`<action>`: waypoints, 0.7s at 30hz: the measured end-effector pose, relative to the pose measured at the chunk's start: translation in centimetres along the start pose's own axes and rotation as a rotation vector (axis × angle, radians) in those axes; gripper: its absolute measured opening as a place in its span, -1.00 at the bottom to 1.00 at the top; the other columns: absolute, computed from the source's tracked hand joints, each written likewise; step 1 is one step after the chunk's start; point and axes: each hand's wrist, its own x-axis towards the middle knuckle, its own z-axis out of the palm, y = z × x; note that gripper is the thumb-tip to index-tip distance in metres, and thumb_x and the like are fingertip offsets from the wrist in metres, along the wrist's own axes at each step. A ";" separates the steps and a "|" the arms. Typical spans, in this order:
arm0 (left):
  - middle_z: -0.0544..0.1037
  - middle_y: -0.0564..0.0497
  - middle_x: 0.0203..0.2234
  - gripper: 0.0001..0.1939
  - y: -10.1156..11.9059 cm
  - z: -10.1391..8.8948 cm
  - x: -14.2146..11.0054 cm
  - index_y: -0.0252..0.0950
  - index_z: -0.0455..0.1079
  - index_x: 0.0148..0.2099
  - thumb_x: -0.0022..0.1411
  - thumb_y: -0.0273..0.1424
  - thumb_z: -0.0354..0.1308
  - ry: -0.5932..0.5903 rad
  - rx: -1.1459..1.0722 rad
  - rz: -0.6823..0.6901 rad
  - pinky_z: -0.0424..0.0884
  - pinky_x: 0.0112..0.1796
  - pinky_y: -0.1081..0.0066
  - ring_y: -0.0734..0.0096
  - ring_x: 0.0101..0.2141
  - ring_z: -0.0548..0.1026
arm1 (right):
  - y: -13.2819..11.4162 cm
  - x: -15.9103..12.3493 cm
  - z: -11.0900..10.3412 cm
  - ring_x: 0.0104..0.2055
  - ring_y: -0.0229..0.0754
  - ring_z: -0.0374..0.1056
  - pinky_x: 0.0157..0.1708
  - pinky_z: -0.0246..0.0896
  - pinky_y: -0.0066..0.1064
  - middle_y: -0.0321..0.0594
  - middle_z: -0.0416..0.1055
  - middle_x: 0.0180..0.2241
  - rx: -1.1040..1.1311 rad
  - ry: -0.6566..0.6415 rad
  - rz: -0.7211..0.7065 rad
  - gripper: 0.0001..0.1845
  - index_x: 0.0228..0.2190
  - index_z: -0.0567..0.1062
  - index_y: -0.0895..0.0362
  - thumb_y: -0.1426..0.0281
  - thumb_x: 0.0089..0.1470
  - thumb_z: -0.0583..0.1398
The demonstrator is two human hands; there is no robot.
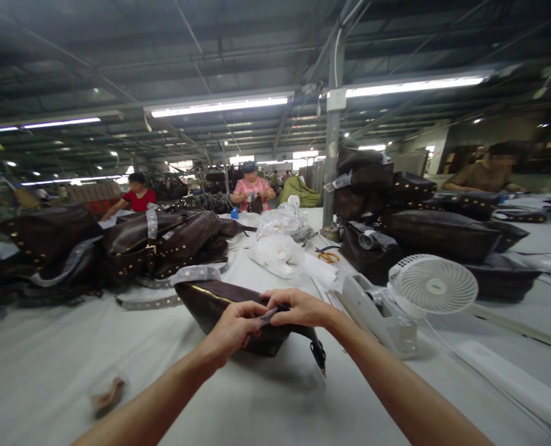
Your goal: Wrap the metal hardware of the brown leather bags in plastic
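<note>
A dark brown leather handbag (199, 308) with a brass-coloured zip lies on the white table right in front of me. Over it, my left hand (231, 328) is closed, thumb and fingers pinching a greyish stretch of the bag's strap (268, 317). My right hand (301, 308) pinches that same stretch from the other side, fingertips close to the left ones. Beyond my right hand the strap's dark end hangs down with a buckle (319, 356). Wrapped, studded straps (157, 302) trail from the bag's left side. The fingers partly hide what they grip.
Piled brown studded bags stand left (131, 238) and right (442, 232). A white fan (433, 285) and a tape dispenser (377, 316) are at right. Crumpled plastic (278, 251) and orange-handled scissors (327, 256) lie ahead. A blurred brown scrap (108, 396) is lower left. Co-workers sit beyond.
</note>
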 end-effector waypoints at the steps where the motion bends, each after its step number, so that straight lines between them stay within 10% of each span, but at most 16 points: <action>1: 0.33 0.19 -0.71 -0.70 -0.1 0.0 0.0 -0.34 0.47 -0.28 -0.14 -0.37 0.18 0.007 0.000 0.006 -0.13 -0.69 0.56 0.72 -0.76 0.06 | 0.2 -0.1 0.3 0.10 0.00 0.34 0.12 0.17 -0.18 -0.11 0.51 -0.08 0.034 0.056 0.001 -0.85 -0.34 0.60 0.15 0.43 -0.04 0.30; 6: 0.38 0.18 -0.71 -0.84 -0.6 -0.2 0.4 -0.27 0.25 -0.40 -0.13 -0.41 0.14 0.018 0.015 -0.004 0.01 -0.71 0.61 0.65 -0.77 0.19 | 0.7 -0.9 2.5 -0.12 -0.10 0.48 -0.08 0.32 -0.32 -0.15 0.57 -0.27 0.042 0.288 -0.089 -0.92 -0.50 0.54 0.15 0.46 0.01 0.25; 21: 0.26 0.21 -0.67 -0.81 -0.7 -2.5 0.8 -0.26 0.19 -0.49 -0.19 -0.45 0.17 0.048 0.217 0.066 0.29 -0.57 0.49 0.52 -0.60 0.26 | 0.4 -1.5 3.1 -0.13 -0.15 0.46 -0.10 0.31 -0.37 -0.22 0.50 -0.39 -0.084 0.271 -0.186 -0.77 -0.51 0.43 0.12 0.42 0.18 0.10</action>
